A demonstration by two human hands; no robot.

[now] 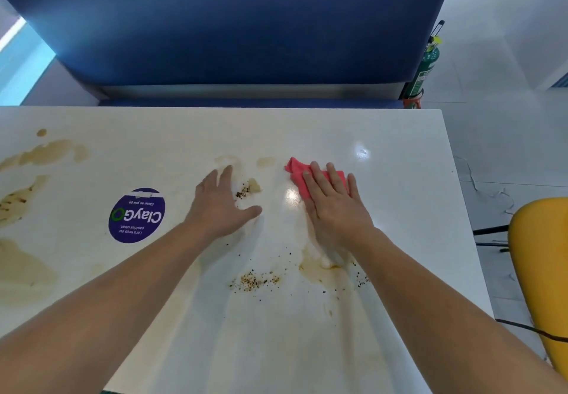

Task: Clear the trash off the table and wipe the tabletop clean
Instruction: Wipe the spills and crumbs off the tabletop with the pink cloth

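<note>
Two bare hands lie on the white tabletop (384, 135). The right hand (333, 206) presses flat on a pink cloth (299, 174), fingers straight and together — the cloth shows beyond the fingertips, right of centre on the table. The left hand (222, 204) rests palm down on the surface with fingers spread and thumb out, holding nothing. Between the hands lies a small smear with dark specks (247, 189). Nearer the person, a patch of scattered crumbs (256, 280) lies just left of a brown stain (322, 267). More brown spills (49, 152) mark the left side, near a round purple ClayGo sticker (136, 215). Beyond the table stands a blue bench (233, 25) — a yellow chair (541, 258) sits at the right.
</note>
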